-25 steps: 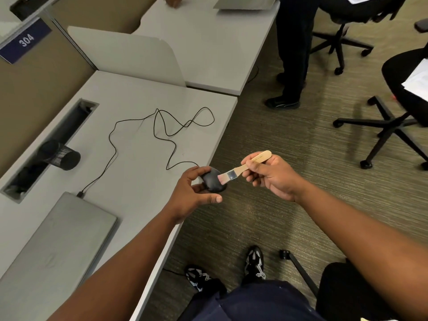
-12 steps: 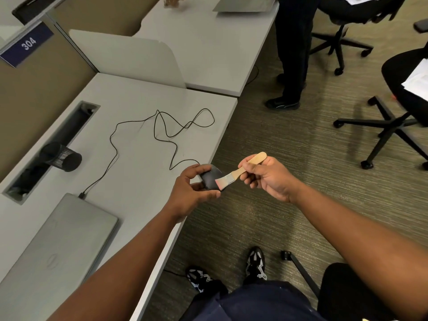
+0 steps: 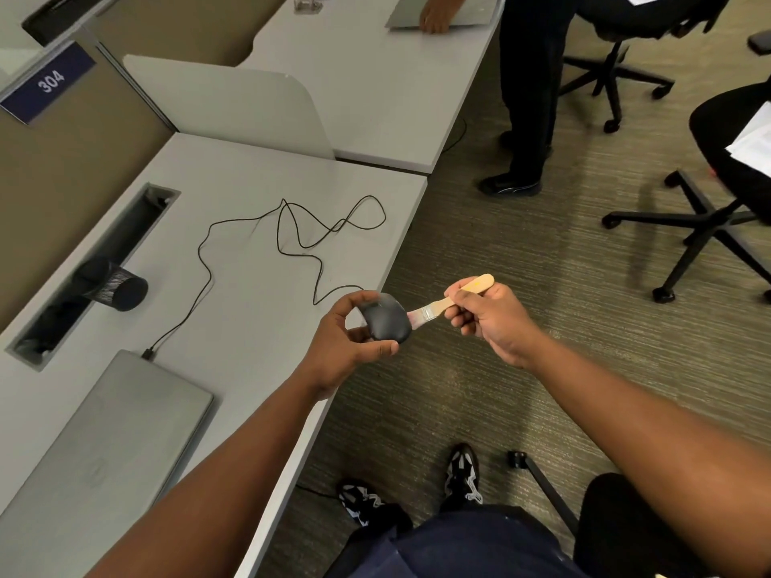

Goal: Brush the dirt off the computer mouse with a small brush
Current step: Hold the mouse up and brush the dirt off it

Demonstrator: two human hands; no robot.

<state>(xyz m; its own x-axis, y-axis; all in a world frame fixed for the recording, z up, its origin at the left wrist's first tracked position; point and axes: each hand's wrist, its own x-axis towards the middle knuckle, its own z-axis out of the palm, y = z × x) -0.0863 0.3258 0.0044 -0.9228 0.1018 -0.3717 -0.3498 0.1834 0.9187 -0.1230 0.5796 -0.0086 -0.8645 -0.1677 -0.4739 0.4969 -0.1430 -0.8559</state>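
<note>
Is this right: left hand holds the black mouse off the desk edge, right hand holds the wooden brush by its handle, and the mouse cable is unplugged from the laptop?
Not quite. The head view shows the black cable plugged into the closed laptop at its rear edge. The rest stands: the left hand holds the black mouse off the desk edge, and the right hand holds the wooden brush by its handle.

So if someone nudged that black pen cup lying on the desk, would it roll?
Probably: the pen cup is round and lies on its side. It looks like thin mesh, so likely light. The slot beside it might catch it.
</note>
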